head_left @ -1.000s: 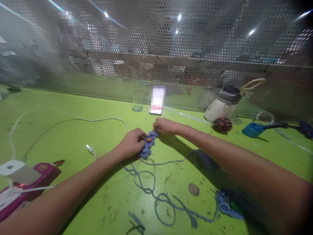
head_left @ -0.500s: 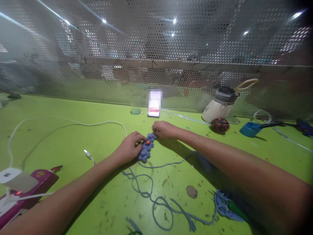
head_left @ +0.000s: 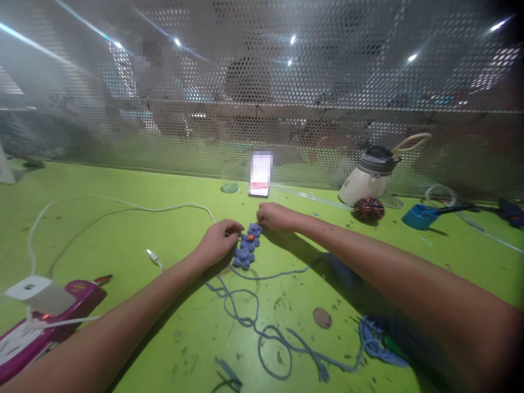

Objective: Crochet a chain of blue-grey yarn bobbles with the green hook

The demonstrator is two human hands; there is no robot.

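A small blue crocheted piece [head_left: 246, 246] with an orange spot lies on the green table [head_left: 123, 234], in the middle of the view. My left hand [head_left: 219, 240] rests at its left side with fingers curled, fingertips touching the piece near the orange spot. My right hand [head_left: 275, 215] is closed at the piece's far end and pinches it. A loose blue yarn strand [head_left: 262, 327] trails from the piece toward me in loops.
A phone [head_left: 260, 174] stands against the perforated metal screen [head_left: 286, 109], a glass [head_left: 230, 177] beside it. At right are a white jug [head_left: 370, 177], a multicoloured yarn ball [head_left: 368, 208] and a blue dish [head_left: 418, 216]. A white cable [head_left: 123, 204] and pink power strip [head_left: 49, 316] lie left.
The crocheted piece now lies flatter and more stretched out between my hands. Both hands stay at its ends; the view has shifted slightly.
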